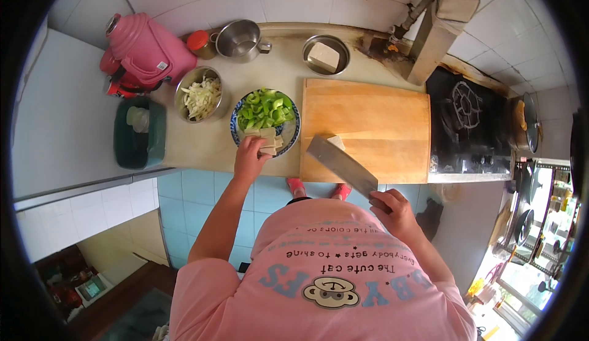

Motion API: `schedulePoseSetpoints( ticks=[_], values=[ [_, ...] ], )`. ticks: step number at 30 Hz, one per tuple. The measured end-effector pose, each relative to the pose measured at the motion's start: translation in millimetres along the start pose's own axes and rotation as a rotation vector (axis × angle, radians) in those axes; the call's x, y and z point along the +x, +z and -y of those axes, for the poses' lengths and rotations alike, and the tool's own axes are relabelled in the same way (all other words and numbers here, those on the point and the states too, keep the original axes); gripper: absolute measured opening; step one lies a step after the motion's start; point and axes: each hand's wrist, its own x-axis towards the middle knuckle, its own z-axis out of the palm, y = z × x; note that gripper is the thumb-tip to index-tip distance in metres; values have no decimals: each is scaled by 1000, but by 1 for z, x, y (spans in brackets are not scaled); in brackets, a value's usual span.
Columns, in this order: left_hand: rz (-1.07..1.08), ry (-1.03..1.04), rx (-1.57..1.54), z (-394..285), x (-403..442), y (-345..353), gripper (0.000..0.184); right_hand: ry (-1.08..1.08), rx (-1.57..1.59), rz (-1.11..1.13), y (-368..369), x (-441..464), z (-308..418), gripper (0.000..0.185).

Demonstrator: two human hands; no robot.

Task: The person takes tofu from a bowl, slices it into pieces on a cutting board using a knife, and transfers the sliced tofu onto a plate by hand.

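On the plate [297, 118], fragile-looking tofu slices [268, 135], best palm-supported, are touched by left hand [248, 155], grip unclear; cleaver [341, 164] gripped by right hand [396, 208].

Kitchen, with gas stove [469, 132] and chopping board [383, 117]

A tiled home kitchen, brightest beside a glowing glass window [526, 289].
From where I stand, a glossy white tiled wall [294, 3] backs a long cream countertop [279, 62], which meets a black gas stove [445, 141]. Light-blue square floor tiles [184, 213] spread below. A broad, flat, pale-grey panel [64, 114] flanks the counter's left end; dark-brown wooden furniture [116, 298] stands in the shadowed lower-left corner.
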Motion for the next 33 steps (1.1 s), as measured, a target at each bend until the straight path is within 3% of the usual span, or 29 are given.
schedulePoseSetpoints(
  ticks=[3,5,9,11,20,33],
  values=[
    [-27,-1,-21,-11,4,-8,61,79,94,-63,-7,-10,-1,32],
    [-84,82,39,-38,11,-10,59,231,222,-131,-1,-19,-13,31],
    [18,244,-63,-105,25,24,47,410,469,-126,14,-26,-34,31],
    [176,395,-76,-131,33,43,42,414,413,-94,16,-25,-28,31],
    [216,457,-61,-133,48,102,21,369,347,-86,40,-29,-27,36],
    [257,489,-6,-134,52,98,28,285,316,-136,52,-23,-22,33]
  ],
)
